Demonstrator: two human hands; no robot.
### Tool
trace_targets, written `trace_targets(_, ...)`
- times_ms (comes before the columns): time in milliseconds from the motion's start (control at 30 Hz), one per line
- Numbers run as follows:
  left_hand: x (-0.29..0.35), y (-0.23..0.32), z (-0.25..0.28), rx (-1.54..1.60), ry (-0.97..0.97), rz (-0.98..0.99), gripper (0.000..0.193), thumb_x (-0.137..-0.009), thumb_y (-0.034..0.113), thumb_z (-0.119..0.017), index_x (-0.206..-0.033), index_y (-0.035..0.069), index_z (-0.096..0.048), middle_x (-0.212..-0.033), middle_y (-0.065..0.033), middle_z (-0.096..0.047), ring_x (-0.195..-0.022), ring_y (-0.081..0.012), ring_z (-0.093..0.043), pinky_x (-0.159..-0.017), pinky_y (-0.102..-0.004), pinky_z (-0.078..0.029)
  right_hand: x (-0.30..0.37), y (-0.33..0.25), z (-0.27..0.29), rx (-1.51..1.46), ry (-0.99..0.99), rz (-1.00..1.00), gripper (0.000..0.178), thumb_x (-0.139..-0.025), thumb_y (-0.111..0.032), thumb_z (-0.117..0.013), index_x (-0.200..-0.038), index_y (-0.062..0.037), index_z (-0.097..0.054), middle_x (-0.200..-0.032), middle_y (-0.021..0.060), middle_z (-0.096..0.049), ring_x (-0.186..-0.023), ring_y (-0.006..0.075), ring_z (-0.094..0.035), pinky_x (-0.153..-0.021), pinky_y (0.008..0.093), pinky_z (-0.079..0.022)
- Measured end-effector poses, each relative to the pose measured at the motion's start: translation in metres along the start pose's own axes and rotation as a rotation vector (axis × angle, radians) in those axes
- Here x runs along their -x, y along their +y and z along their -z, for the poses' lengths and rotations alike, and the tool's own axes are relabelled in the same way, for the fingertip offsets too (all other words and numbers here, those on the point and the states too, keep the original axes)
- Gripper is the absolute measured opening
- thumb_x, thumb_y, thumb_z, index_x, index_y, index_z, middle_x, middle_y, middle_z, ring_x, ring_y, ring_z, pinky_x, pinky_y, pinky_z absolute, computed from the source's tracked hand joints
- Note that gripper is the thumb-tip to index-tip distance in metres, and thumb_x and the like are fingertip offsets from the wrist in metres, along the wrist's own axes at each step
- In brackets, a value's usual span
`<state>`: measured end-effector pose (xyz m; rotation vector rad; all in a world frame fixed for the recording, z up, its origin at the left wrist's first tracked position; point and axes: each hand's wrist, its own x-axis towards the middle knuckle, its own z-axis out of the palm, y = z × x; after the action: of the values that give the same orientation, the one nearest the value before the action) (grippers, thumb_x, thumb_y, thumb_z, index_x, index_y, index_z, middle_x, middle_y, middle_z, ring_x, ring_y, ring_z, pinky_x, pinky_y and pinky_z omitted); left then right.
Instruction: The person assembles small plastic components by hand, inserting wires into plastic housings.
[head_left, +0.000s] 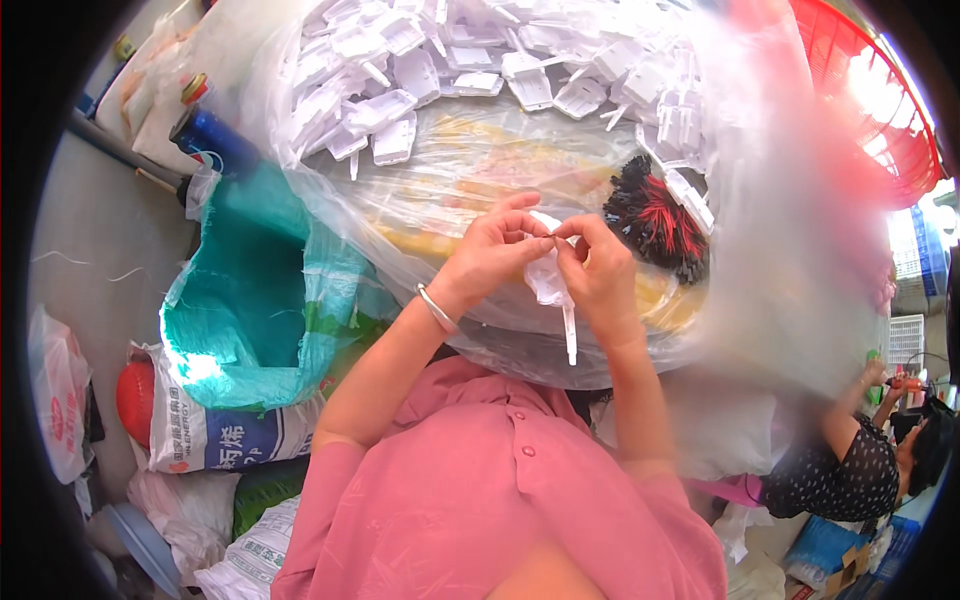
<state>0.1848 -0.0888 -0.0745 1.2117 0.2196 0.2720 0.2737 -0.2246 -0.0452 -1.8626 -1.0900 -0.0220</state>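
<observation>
My left hand and my right hand meet above the near edge of the plastic-covered work surface. Both are closed in a pinch, thumb against forefinger. A thin dark wire shows where the fingertips touch. Between and below the hands is a white plastic part, its narrow stem pointing down toward me; my fingers hide how it is held. Right of my right hand lies a bundle of short black and red wires. Farther away, a heap of similar white plastic parts spreads over the clear plastic sheet.
A teal woven sack gapes at the left, beside a blue can. Printed sacks lie below it. A red fan guard stands at the far right. Another person works at the lower right.
</observation>
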Motion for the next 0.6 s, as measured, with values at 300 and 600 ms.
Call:
trace_targets(300, 0.001, 0.0065, -0.0018, 0.433, -0.017, 0.233, 0.021, -0.083, 0.008, -0.065, -0.101, -0.001, -0.064, -0.134, -0.0073, -0.043, -0.102, -0.0132, -0.057, -0.084, -0.0296, -0.049, -0.0068, 0.0018, 0.0067, -0.081, 0.006, 0.069, 0.007, -0.079, -0.005, -0.061, -0.085, -0.003, -0.062, -0.08, 0.0106, -0.062, -0.069, 0.0281, -0.061, -0.06, 0.0345, -0.047)
trace_targets(600, -0.0006, 0.0083, 0.0035, -0.055, 0.069, 0.024, 0.015, -0.078, 0.0, -0.064, -0.093, -0.001, -0.067, -0.136, -0.0096, -0.043, -0.103, -0.0124, -0.057, -0.078, -0.0289, -0.05, -0.0073, -0.0042, 0.0023, 0.068, 0.021, 0.165, 0.006, -0.08, -0.006, -0.06, -0.085, -0.0022, -0.061, -0.08, 0.01, -0.062, -0.072, 0.0301, -0.061, -0.061, 0.0366, -0.047)
